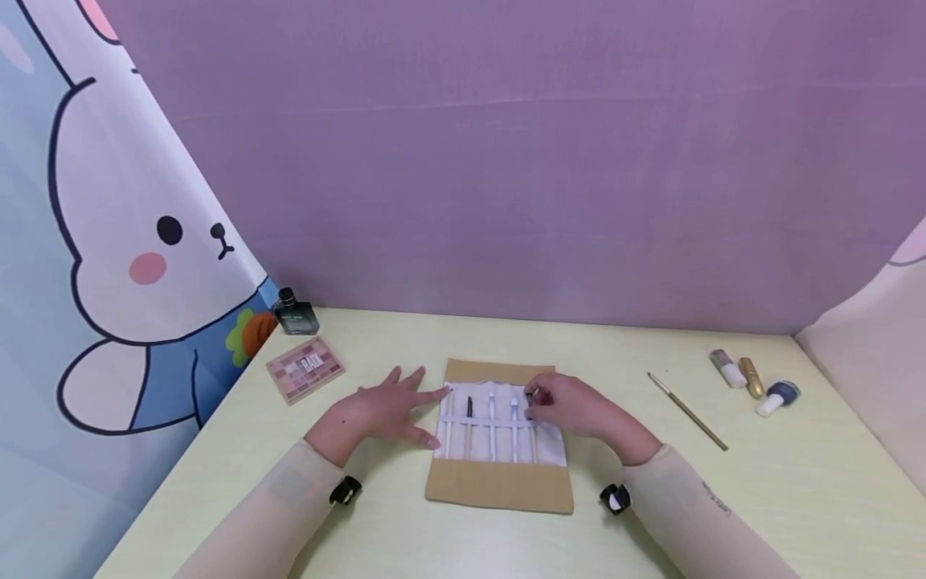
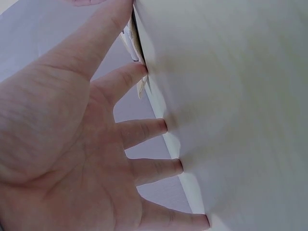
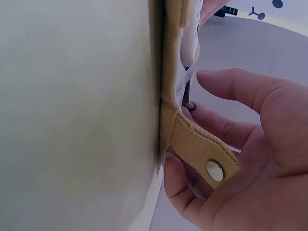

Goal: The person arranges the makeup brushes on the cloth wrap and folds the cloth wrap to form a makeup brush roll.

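Far left, about 10 o'clock from the hands: dark perfume bottle (image 1: 295, 315) against the rabbit-print curtain (image 1: 137, 241), and a pink eyeshadow palette (image 1: 305, 369) just in front of it on the tabletop (image 1: 405, 531).

Left hand (image 1: 379, 412): fingers straight and spread, palm down, nothing held. Fingertips (image 2: 162, 126) press on the tabletop, the foremost ones touching the left edge of the brush roll (image 1: 499, 482); the wrist view confirms the flat, splayed contact.

Centre: tan brush roll lies unrolled and flat, white lining up, with five slim brushes (image 1: 492, 426) tucked upright under a white band. They point toward 12 o'clock.

Right hand (image 1: 571, 406): fingers curled at the roll's right edge, pinching the dark top of the rightmost brush (image 1: 530, 400). In the wrist view the tan snap strap (image 3: 199, 147) of the roll lies across these fingers; grip closed on the brush end, though how firmly I cannot tell.

At 3 o'clock, well apart: a long thin loose brush (image 1: 687, 412) lying diagonally, then three small cosmetic tubes (image 1: 752, 379) near the tabletop's right edge.

Risks, as judged: the pinch sits at the very tip of the brush, so it could slip out. A pull against the band may drag the roll sideways if the left hand's pressure is light. The strap under the fingers could snag and lift the right edge, loosening neighbouring brushes.
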Demonstrator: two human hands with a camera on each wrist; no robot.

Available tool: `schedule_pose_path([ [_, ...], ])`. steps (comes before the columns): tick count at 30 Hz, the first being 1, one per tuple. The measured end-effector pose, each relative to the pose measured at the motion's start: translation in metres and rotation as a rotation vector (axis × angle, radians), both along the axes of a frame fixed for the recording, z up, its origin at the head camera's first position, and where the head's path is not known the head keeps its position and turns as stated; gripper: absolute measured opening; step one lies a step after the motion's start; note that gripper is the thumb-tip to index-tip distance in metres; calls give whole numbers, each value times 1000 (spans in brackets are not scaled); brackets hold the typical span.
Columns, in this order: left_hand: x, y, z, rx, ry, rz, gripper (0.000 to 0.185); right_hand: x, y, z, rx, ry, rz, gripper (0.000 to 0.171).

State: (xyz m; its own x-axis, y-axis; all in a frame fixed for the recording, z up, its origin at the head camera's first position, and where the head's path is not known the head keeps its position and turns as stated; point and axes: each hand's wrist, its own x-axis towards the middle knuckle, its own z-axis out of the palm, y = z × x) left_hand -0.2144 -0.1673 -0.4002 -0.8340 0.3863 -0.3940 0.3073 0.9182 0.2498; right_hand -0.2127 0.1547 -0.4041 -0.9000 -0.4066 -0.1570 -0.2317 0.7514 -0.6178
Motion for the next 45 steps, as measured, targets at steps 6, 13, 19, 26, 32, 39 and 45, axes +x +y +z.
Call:
schedule_pose_path([
  [6,0,0,0,-5,2,-4,93,0,8,5,-22,45,-46,44],
  [13,0,0,1,-11,8,-10,94,-3,29,13,-70,138,-126,44],
  [19,-2,-1,0,-20,18,-18,94,-3,52,17,-60,178,-169,45],
  [26,-2,-1,-1,-3,8,-18,95,-3,98,17,-50,183,-227,48],
  [32,0,0,0,11,0,-20,95,-7,143,11,-13,131,-256,54],
  [39,0,0,0,8,7,-21,95,-9,173,1,22,80,-259,56],
  [45,0,0,0,11,2,-22,95,-10,184,-6,22,60,-263,51],
])
